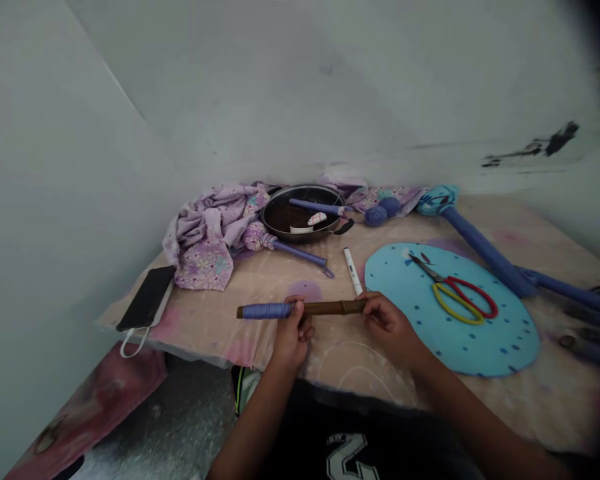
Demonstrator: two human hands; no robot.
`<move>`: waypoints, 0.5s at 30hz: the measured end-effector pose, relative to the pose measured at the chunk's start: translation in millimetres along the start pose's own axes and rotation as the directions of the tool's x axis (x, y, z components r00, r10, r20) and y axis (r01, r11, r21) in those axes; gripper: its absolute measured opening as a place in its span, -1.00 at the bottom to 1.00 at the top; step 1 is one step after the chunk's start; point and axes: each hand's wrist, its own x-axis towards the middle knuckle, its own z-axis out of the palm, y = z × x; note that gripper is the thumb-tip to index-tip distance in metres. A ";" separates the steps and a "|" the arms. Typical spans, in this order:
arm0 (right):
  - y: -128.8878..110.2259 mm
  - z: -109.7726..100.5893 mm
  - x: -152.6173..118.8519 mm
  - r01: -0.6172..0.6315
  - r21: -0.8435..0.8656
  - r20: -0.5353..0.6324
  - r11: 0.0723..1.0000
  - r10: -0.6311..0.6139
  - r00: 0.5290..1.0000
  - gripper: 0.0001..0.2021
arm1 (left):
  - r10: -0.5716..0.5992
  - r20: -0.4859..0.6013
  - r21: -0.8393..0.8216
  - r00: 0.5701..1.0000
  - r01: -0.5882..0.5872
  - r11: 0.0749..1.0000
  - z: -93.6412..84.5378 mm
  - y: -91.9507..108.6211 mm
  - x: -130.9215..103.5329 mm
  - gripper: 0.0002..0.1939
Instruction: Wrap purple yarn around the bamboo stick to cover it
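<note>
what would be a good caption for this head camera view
Two hands hold a stick partly wrapped in blue yarn above a patterned tablecloth

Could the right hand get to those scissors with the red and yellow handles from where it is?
Probably yes: the scissors lie uncovered on the blue mat, a short way beyond the right hand, though its fingers would first have to leave the stick.

- Pinkish-beige patterned tabletop (200, 320)
- Black flat item (146, 299), left edge
- Crumpled floral fabric (210, 250), left of centre
- Black pan (280, 217), centre
- White marker (353, 272), right of centre
- Blue dotted oval (500, 340), right
</note>
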 end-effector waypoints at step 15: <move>-8.8 -3.3 -0.5 -0.186 0.138 0.115 0.973 0.171 0.979 -0.62 | -0.032 0.117 0.038 0.993 0.028 0.999 -0.6 -3.9 -0.2 -0.57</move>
